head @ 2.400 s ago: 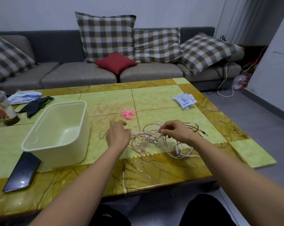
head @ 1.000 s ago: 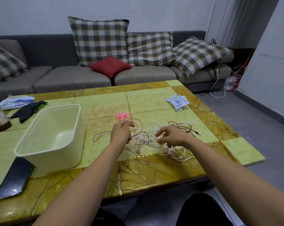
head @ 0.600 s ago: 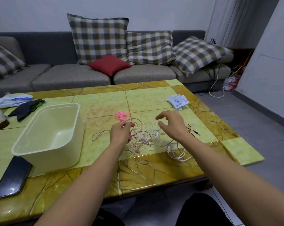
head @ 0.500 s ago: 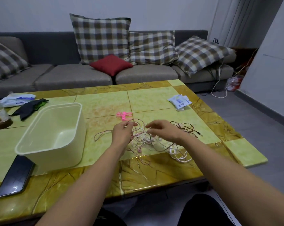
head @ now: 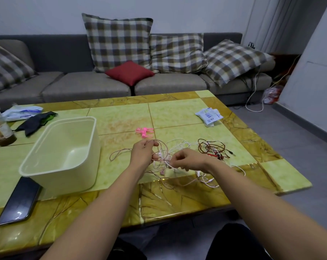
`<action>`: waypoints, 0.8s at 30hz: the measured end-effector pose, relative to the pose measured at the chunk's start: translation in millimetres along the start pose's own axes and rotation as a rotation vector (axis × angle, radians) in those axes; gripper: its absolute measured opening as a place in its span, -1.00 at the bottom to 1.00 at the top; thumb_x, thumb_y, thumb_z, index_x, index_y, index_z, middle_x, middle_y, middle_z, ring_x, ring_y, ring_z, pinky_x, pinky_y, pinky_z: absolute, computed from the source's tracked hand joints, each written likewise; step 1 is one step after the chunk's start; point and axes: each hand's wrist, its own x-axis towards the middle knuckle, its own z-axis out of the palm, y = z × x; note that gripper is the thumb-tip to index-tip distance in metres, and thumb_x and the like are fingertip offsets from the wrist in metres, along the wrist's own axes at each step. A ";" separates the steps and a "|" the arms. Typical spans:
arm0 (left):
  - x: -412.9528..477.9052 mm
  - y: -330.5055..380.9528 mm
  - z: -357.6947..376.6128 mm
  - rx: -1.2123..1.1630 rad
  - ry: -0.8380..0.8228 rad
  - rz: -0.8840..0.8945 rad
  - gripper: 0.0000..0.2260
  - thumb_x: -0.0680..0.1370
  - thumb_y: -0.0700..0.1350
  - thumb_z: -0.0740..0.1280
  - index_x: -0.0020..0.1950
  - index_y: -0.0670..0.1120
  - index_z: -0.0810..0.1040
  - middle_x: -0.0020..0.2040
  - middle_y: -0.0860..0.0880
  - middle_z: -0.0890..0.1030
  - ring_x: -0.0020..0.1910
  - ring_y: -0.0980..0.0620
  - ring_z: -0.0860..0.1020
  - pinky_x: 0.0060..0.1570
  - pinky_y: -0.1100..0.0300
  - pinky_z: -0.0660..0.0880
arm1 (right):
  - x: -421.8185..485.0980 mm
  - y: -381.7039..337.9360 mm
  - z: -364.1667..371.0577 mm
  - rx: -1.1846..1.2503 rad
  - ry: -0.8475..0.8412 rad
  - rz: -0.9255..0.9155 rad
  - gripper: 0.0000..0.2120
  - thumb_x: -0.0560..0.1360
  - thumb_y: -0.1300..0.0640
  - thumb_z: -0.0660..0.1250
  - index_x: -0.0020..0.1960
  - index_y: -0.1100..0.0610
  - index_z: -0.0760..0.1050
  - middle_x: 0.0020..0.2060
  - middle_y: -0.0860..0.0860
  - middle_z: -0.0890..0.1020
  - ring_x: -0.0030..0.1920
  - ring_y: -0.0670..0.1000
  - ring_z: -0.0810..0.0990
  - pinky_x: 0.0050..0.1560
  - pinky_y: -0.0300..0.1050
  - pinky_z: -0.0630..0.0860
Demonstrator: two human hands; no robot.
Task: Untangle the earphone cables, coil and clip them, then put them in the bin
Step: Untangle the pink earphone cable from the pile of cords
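Here, two hands work one tangle of pale earphone cables (head: 164,156) lying at the near middle of the tabletop (head: 121,117); pink and white strands show, though how many are knotted together is hard to tell. The left hand (head: 143,153) has its grip pinched on a raised pink loop, and the right hand (head: 189,160) has its grip curled on a strand just beside it. One dark red cable (head: 211,148) lies apart at 3 o'clock from the tangle, a small cluster of pink clips (head: 144,132) at 12 o'clock, and one cream bin (head: 65,152) at 9 o'clock. One phone (head: 18,201) lies at 8 o'clock, one white packet (head: 208,115) at 1 o'clock. The tabletop is glossy green and amber stone tile. Behind it a grey sofa (head: 83,85) carries four checked cushions and one red cushion (head: 129,72); grey floor (head: 290,132) runs along the right.
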 end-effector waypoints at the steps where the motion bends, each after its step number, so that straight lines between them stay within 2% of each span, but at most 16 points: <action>1: 1.1 -1.1 0.2 0.014 0.028 -0.007 -0.80 0.63 -0.18 0.16 -0.01 -0.18 0.57 -0.52 -0.05 0.47 -0.63 0.14 0.43 -0.60 0.32 0.22 | 0.6 2.0 -2.9 -0.012 0.133 0.010 -0.84 0.53 0.13 0.38 -0.15 0.21 0.57 -0.27 0.03 0.58 -0.24 -0.02 0.49 -0.23 -0.25 0.40; 3: 4.5 -3.4 -2.7 0.038 0.109 -0.021 -0.79 0.61 -0.16 0.15 -0.04 -0.15 0.58 -0.63 0.05 0.44 -0.58 0.09 0.48 -0.48 0.25 0.28 | 0.2 8.2 -11.4 -0.023 0.400 0.021 -0.83 0.52 0.16 0.35 -0.13 0.28 0.55 -0.27 0.05 0.59 -0.24 0.00 0.52 -0.25 -0.22 0.40; 6: 9.1 -5.5 -9.7 0.014 0.201 -0.049 -0.77 0.61 -0.18 0.12 -0.05 -0.12 0.57 -0.59 -0.01 0.47 -0.54 0.02 0.45 -0.47 0.23 0.28 | -2.9 17.6 -24.1 0.023 0.671 0.044 -0.81 0.52 0.18 0.28 -0.11 0.33 0.52 -0.27 0.02 0.64 -0.24 0.02 0.53 -0.25 -0.12 0.40; 8: 8.8 -4.8 -11.1 0.022 0.226 -0.063 -0.78 0.61 -0.19 0.11 -0.05 -0.13 0.56 -0.51 -0.09 0.48 -0.51 0.00 0.44 -0.53 0.27 0.26 | -6.2 15.9 -29.8 0.271 0.785 0.014 -0.86 0.54 0.20 0.26 -0.11 0.27 0.51 -0.30 0.04 0.64 -0.28 0.01 0.53 -0.27 -0.12 0.42; 10: 9.3 -6.5 -9.6 0.051 0.237 -0.055 -0.77 0.60 -0.19 0.11 -0.05 -0.14 0.56 -0.49 -0.10 0.49 -0.50 -0.02 0.46 -0.48 0.22 0.32 | -9.7 8.3 -34.0 0.422 0.879 -0.039 -0.87 0.56 0.16 0.28 -0.10 0.20 0.51 -0.37 0.01 0.56 -0.34 0.00 0.45 -0.33 -0.15 0.36; 13: 9.0 -11.0 -6.3 0.178 0.258 0.004 -0.77 0.60 -0.15 0.09 -0.06 -0.09 0.55 -0.52 -0.03 0.53 -0.42 -0.06 0.53 -0.29 0.07 0.44 | -12.0 -6.2 -34.0 0.405 0.959 -0.123 -0.78 0.59 0.04 0.27 -0.07 0.18 0.55 -0.43 -0.09 0.38 -0.40 -0.06 0.31 -0.36 -0.17 0.24; 15: 7.0 -10.6 -7.5 0.334 0.296 0.053 -0.76 0.62 -0.13 0.07 -0.06 -0.08 0.53 -0.40 -0.02 0.57 -0.31 -0.07 0.57 -0.29 0.10 0.43 | -12.5 -16.8 -33.2 0.371 1.003 -0.163 -0.68 0.61 -0.04 0.24 -0.06 0.20 0.55 -0.43 -0.09 0.35 -0.38 -0.06 0.31 -0.32 -0.16 0.25; 17: 7.6 -9.7 -11.7 0.517 0.307 0.071 -0.74 0.63 -0.11 0.06 -0.06 -0.12 0.52 -0.25 -0.06 0.59 -0.24 -0.08 0.53 -0.34 0.11 0.34 | -12.4 -26.4 -36.2 0.336 0.928 -0.113 -0.64 0.64 -0.06 0.15 -0.08 0.20 0.54 -0.37 -0.06 0.44 -0.33 -0.06 0.38 -0.29 -0.16 0.30; 21: 11.9 -17.0 -19.7 0.737 0.191 0.011 -0.78 0.63 -0.07 0.08 -0.10 -0.12 0.44 -0.17 -0.09 0.57 -0.22 -0.09 0.50 -0.31 0.12 0.29 | -14.3 -26.9 -37.5 0.140 0.390 0.203 -0.63 0.64 0.07 0.03 -0.07 0.22 0.55 -0.41 0.07 0.47 -0.48 -0.03 0.27 -0.46 -0.21 0.20; 22: 11.1 -19.1 -20.8 0.724 0.167 -0.013 -0.81 0.63 -0.06 0.09 -0.07 -0.11 0.42 -0.16 -0.08 0.58 -0.24 -0.05 0.50 -0.32 0.13 0.29 | -14.1 -22.9 -35.7 0.088 0.331 0.220 -0.64 0.64 0.11 0.03 -0.04 0.24 0.56 -0.42 0.07 0.44 -0.48 -0.03 0.24 -0.47 -0.21 0.18; 24: 8.6 -22.1 -21.7 0.639 0.121 -0.080 -0.84 0.62 -0.04 0.12 0.06 -0.10 0.39 -0.06 -0.09 0.61 -0.18 -0.06 0.52 -0.29 0.12 0.34 | -12.8 -15.3 -31.2 0.095 0.340 0.204 -0.68 0.61 0.18 0.05 0.02 0.26 0.57 -0.43 0.05 0.37 -0.47 -0.03 0.20 -0.47 -0.21 0.15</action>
